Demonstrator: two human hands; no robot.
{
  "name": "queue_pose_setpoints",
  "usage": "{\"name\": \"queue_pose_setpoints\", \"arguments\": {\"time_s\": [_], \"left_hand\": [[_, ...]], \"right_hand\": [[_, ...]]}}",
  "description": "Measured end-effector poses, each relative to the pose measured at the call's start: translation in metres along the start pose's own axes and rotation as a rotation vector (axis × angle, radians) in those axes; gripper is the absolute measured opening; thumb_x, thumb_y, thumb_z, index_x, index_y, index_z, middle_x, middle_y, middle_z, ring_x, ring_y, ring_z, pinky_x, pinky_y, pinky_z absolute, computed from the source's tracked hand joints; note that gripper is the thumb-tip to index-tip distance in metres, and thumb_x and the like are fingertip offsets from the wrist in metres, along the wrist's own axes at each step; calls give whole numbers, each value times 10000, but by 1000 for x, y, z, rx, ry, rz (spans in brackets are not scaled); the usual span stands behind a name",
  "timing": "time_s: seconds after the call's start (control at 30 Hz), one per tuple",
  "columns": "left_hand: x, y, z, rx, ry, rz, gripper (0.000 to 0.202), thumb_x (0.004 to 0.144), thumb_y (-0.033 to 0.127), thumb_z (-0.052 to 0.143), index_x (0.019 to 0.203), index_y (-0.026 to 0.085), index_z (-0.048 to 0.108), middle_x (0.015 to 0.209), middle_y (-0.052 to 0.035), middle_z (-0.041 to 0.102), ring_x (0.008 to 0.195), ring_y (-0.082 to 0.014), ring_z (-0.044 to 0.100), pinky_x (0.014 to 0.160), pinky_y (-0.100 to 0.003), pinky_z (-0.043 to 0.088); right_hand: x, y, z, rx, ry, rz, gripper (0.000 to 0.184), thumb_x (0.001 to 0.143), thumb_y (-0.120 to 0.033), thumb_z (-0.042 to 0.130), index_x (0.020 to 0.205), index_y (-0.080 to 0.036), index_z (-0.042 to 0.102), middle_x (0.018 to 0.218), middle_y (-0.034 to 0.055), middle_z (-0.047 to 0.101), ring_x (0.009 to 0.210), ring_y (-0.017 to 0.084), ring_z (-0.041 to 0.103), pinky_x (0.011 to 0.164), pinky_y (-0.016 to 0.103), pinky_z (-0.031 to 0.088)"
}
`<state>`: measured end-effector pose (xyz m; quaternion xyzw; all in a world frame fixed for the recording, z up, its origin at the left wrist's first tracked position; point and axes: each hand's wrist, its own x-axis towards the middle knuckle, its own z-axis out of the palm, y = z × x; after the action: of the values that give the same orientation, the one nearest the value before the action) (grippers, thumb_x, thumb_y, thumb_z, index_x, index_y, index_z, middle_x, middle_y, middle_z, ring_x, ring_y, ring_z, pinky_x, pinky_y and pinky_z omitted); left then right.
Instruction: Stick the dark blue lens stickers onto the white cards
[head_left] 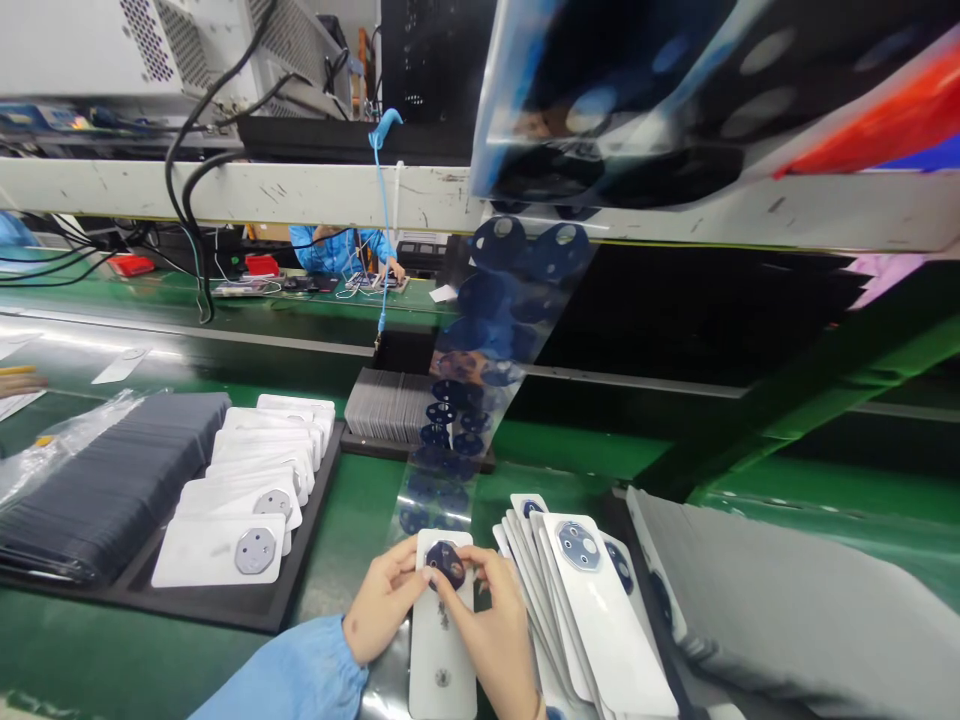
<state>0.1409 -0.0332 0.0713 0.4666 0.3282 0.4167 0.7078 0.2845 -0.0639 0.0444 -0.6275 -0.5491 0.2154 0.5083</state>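
Observation:
A white phone back cover lies lengthwise in front of me, with small dark marks on it. Over its camera area is a dark blue round film piece with holes. My left hand pinches the left edge of this film with thumb and finger. From the other side, my right hand grips it too, its thumb laid across the lower edge. Behind my fingers, a clear strip of similar dark round films hangs down to the bench. How firmly the film sits against the cover is hidden by my fingers.
White covers overlap in a black tray at left, beside dark stacked sheets. More covers with dark films lean at right near a grey stack. A metal shelf beam crosses overhead; a co-worker's sleeve shows beyond.

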Motion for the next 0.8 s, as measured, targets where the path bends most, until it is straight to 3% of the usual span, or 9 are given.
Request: {"name": "queue_pose_setpoints", "arguments": {"time_s": [0.1,0.17,0.27,0.33,0.47,0.63,0.73,0.8], "left_hand": [[-1,-2,-1,-34,45,-27,460,801,345,712,1222,177,631,1114,-128,726,994,-270,673,900,-359,503],[-1,-4,-2,-43,46,-34,459,798,343,717,1213,170,624,1097,-139,728,967,-271,683,856,-354,519],[-1,-7,-4,-40,24,-27,460,774,325,744,1185,163,617,1087,-143,726,950,-268,690,844,-355,523],[0,-8,-4,-28,12,-25,445,752,309,764,1144,157,618,1067,-140,729,926,-258,697,847,-350,522],[0,-11,-2,28,36,-43,388,724,295,780,1040,160,602,975,-117,745,849,-226,709,766,-297,532],[-1,-12,5,121,29,-128,466,607,193,836,992,183,571,955,-83,745,798,-206,713,670,-238,525],[-2,-11,6,132,24,-116,484,607,215,839,1017,178,584,949,-87,747,792,-204,711,682,-246,530],[-1,-9,4,106,38,-73,486,625,262,838,1033,171,591,942,-97,748,809,-214,710,720,-269,535]], "right_hand": [[0,2,3,0,105,27,533,715,-461,738,1145,-207,553,1040,91,584,928,270,553,820,397,459],[0,2,3,70,87,100,656,702,-469,743,1241,-200,484,1069,100,590,909,267,569,802,395,476],[1,2,2,284,-85,212,398,810,-471,643,1086,-203,540,943,79,656,845,245,625,745,347,510],[1,2,1,396,-131,247,304,868,-489,571,967,-203,553,857,71,675,783,233,649,709,324,523],[0,1,4,476,-116,250,326,886,-525,533,918,-202,556,821,59,678,732,215,651,697,303,527],[0,-2,8,400,-64,234,352,804,-552,634,777,-212,546,651,-19,585,623,181,579,596,245,484],[0,-1,8,419,-108,229,386,860,-578,539,726,-216,524,613,-34,540,584,163,543,550,229,462],[-1,-1,8,450,-65,255,384,892,-581,475,796,-218,553,670,-17,582,645,174,581,597,233,483]]}}
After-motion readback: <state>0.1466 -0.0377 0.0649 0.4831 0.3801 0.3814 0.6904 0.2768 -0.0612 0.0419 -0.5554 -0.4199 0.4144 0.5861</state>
